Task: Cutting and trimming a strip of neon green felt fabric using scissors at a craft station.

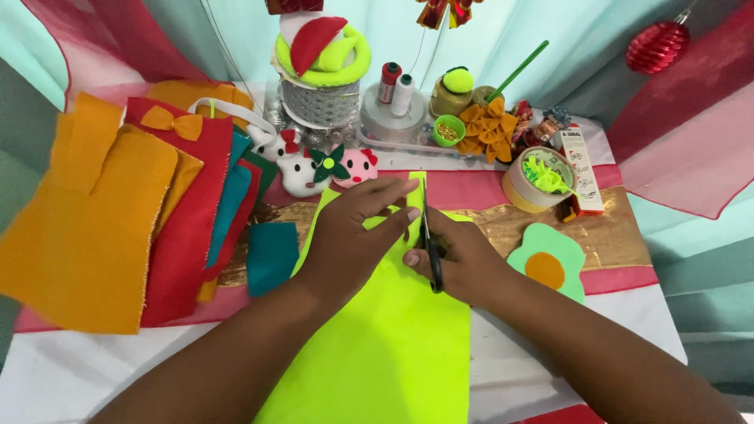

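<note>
Neon-yellow felt sheet (385, 345) lies flat at the centre of the table, running from 6 o'clock up toward 12, and both hands are on it. Left hand (357, 232) presses down on the upper part of the sheet, palm down, fingers spread and stretched toward 1 o'clock, gripping nothing. Right hand (463, 263) sits just beside it at 3 o'clock, fingers curled tight around the handles of black scissors (430, 251); the blades point up toward 12 along a narrow strip of the felt, thumb tip nearly touching the left fingers. How far the blades stand apart, I cannot tell.

Out at 9 o'clock, a stack of orange and red felt pieces (102, 228) fans over the table edge. At 3 o'clock lies a green felt flower with an orange centre (548, 263), and a roll of tape (538, 179) stands at 2 o'clock. Thread spools (395, 88) stand at 12 o'clock.
</note>
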